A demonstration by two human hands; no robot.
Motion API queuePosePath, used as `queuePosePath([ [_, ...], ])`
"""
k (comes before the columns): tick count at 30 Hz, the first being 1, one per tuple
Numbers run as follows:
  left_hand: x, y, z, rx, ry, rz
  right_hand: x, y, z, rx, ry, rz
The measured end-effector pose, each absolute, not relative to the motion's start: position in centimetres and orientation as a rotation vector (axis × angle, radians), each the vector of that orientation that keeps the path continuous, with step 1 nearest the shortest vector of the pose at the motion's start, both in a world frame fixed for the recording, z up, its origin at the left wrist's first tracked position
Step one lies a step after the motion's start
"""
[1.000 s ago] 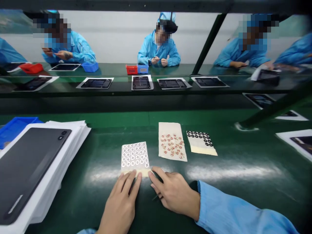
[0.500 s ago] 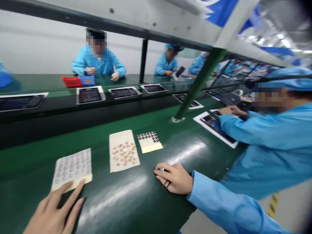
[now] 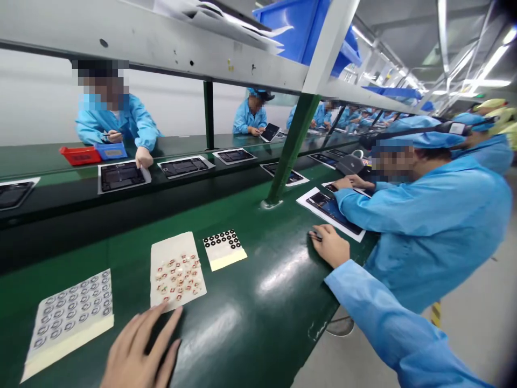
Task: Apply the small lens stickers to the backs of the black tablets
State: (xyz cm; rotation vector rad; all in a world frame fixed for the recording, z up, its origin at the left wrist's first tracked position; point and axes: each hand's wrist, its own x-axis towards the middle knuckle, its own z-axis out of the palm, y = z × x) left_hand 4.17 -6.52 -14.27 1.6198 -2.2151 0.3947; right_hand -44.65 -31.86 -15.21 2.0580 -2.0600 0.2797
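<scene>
Right of the green steel post [image 3: 291, 145], we see a co-worker in a blue smock and cap [image 3: 424, 226] bending over a tablet [image 3: 329, 211] that lies on a white sheet on the green table [image 3: 250, 226]. Far left of the post, across the table, we see another co-worker [image 3: 115, 121] holding a thin tool above a red tray [image 3: 79, 155] and a blue tray [image 3: 111, 151], with a dark tablet [image 3: 121, 177] just in front. Just left of the post, farther off, a third co-worker [image 3: 253, 113] has a tablet in hand. Above the post, blue bins [image 3: 291, 32] sit on a white shelf [image 3: 161, 40].
</scene>
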Motion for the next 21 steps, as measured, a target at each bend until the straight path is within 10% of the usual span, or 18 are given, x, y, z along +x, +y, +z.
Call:
queuePosePath([
  [16,-1.3,-14.5,-13.1,1.904,-1.850,0.206,-46.2,-34.5,-8.0,1.977,-2.078,-0.381],
  [21,-6.1,-13.3,-12.1,1.576,-1.603,-0.616,-42.1,-24.5,-8.3,2.052,-1.824,-0.254],
])
